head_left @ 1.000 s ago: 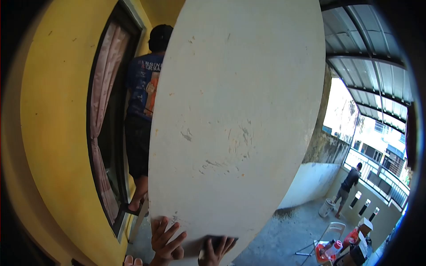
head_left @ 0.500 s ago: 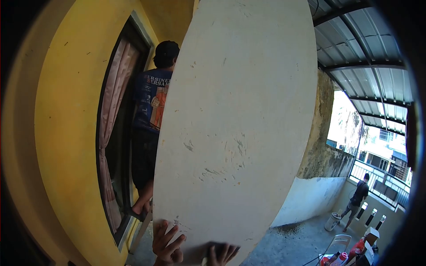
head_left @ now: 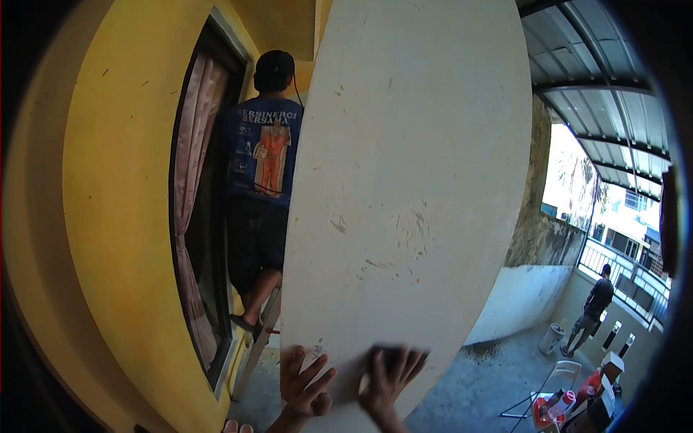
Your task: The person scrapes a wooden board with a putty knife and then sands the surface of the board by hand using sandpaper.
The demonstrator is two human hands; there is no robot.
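Observation:
A pale, off-white column (head_left: 404, 159) with chipped, scuffed patches stands right in front of me. My left hand (head_left: 304, 382) rests against its lower left edge, fingers apart, with nothing in it. To the right, my right hand (head_left: 390, 386) presses a dark sanding pad (head_left: 386, 355) flat to the column's face. That hand is slightly blurred, and the fingers cover part of the pad.
Behind the column's left side a person (head_left: 263, 159) in a printed blue shirt stands on a ladder (head_left: 256, 346) beside a curtained window (head_left: 198, 216). Another person (head_left: 596, 307) stands by the far railing, near a bucket (head_left: 552, 338). Lower right are a folding chair (head_left: 561, 372) and bottles (head_left: 559, 405).
My right hand and the pad have moved up the column. The view has shifted, so the column sits further right and more of the person on the ladder shows.

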